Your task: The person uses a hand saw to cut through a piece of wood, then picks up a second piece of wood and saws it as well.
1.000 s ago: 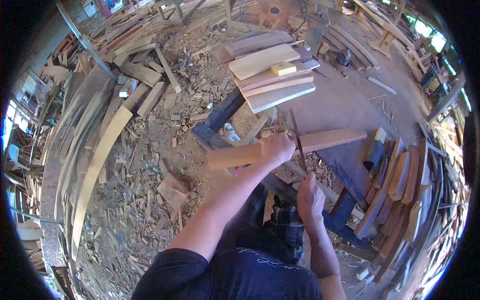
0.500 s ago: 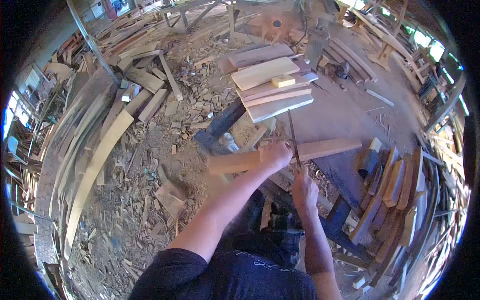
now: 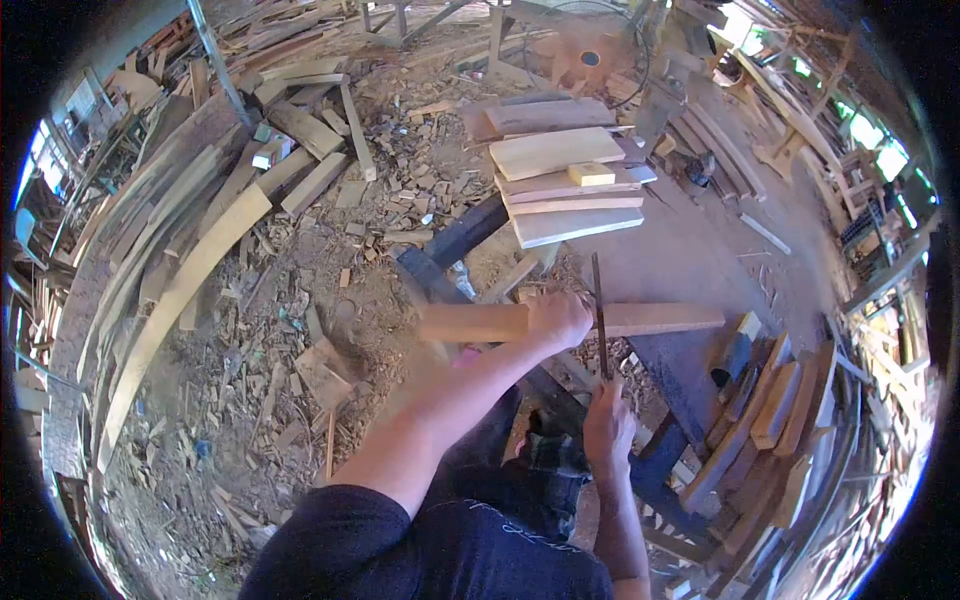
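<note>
A long wooden beam [image 3: 660, 319] lies crosswise in front of me. My left hand [image 3: 560, 320] is closed over its top near the middle, thumb side toward the saw. My right hand [image 3: 608, 428] is wrapped round the handle end of a handsaw [image 3: 602, 338], nearer my body. The saw's thin dark blade shows edge-on, crossing the beam just right of my left hand and pointing away from me. Its handle is hidden in my right fist.
A stack of boards [image 3: 560, 155] with a small yellowish block [image 3: 591, 174] on top lies ahead. Dark timbers [image 3: 440, 268] run beneath the beam. Cut wood pieces [image 3: 775, 405] stand at the right. Scraps cover the ground at left, near a long curved plank [image 3: 185, 300].
My right hand has drawn the saw back toward my body, and the blade points straighter ahead. My left hand stays on the beam. The view has shifted slightly.
</note>
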